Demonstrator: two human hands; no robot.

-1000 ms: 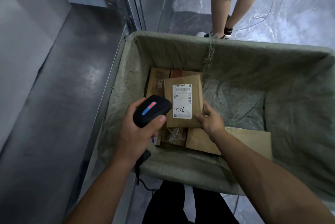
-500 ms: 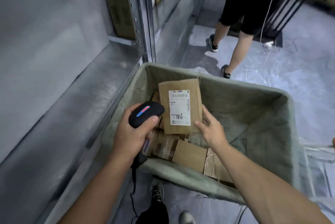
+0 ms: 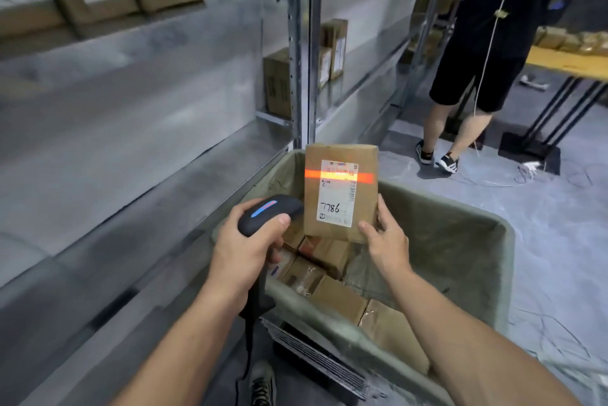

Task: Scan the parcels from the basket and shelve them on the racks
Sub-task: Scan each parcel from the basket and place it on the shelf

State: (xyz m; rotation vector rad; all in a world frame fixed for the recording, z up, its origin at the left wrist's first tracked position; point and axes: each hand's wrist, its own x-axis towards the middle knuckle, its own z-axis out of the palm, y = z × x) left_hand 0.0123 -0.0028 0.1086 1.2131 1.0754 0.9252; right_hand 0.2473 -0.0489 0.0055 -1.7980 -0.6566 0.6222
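Beside the racks (image 3: 301, 43), we grip parcel 7786 (image 3: 365, 208) in our right hand (image 3: 385, 237) above the basket (image 3: 460, 205), our left hand (image 3: 243, 254) clenched round the barcode scanner (image 3: 269, 211) whose red beam (image 3: 339, 177) crosses its label (image 3: 335, 205); shelving it and the basket's other parcels (image 3: 339, 300) remains.

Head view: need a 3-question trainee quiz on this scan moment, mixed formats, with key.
1. True or false: the orange scan line crosses the top of the label on the held parcel.
2. Which hand grips the scanner? A) left B) right C) neither
3. Fill in: the number handwritten on the label is ____.
Key: 1 true. 2 A: the left hand grips it, the right hand holds the parcel. 3 7786.
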